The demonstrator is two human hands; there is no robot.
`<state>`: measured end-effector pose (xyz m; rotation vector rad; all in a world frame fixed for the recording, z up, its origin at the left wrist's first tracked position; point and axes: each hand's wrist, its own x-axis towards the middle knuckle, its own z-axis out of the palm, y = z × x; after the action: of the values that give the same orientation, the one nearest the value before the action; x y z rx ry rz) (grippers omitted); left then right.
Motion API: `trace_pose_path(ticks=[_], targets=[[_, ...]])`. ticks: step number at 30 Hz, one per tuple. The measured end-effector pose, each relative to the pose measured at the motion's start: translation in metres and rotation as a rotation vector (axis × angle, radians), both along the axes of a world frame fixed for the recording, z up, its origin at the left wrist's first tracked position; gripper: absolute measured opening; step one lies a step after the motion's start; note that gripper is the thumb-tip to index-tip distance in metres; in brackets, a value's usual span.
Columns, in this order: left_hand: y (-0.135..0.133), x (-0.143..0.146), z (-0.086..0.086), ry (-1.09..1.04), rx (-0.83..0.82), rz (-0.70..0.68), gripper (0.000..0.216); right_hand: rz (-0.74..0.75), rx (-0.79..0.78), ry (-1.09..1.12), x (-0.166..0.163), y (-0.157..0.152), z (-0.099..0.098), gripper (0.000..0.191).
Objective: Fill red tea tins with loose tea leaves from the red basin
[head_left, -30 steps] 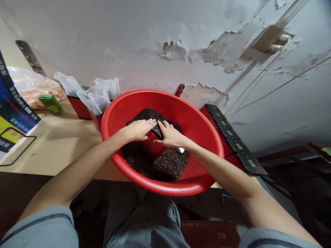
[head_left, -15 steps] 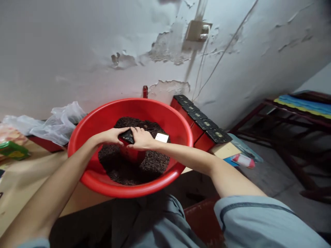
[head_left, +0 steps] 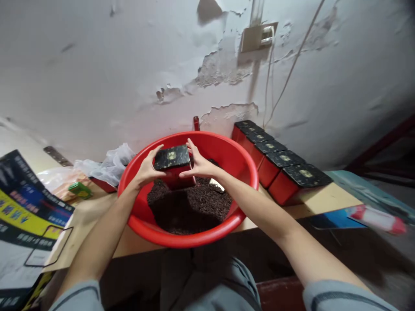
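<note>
A red box with a black speckled lid (head_left: 172,156) is held level over a big red basin (head_left: 187,242). My left hand (head_left: 147,169) grips its left side, fingers at the far corner and thumb along the near side. On the right side, my right hand (head_left: 198,163) clasps it with fingers behind and thumb in front. Dark crumbly loose material (head_left: 207,201) covers the basin's bottom; I cannot tell its exact kind. Partly sunk in that material, a pale flat object (head_left: 216,185) lies near my right wrist.
Several matching red boxes with black lids (head_left: 285,159) stand in a row along the wall, right of the basin. At left are a crumpled clear plastic bag (head_left: 113,163), a green packet (head_left: 79,190) and a printed bag (head_left: 26,216). A socket with cables (head_left: 259,38) hangs above.
The box has come up from the loose material, and its lid now faces up, level. My hands have moved from its top to its two sides. The view has shifted left.
</note>
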<state>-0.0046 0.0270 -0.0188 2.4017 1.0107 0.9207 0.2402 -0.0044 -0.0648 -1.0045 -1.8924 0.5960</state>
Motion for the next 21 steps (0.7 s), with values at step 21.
trace_pose_path(ticks=[21], targets=[[-0.096, 0.068, 0.056, 0.0, 0.655, 0.116, 0.077, -0.285, 0.503, -0.427, -0.008, -0.056, 0.044, 0.092]])
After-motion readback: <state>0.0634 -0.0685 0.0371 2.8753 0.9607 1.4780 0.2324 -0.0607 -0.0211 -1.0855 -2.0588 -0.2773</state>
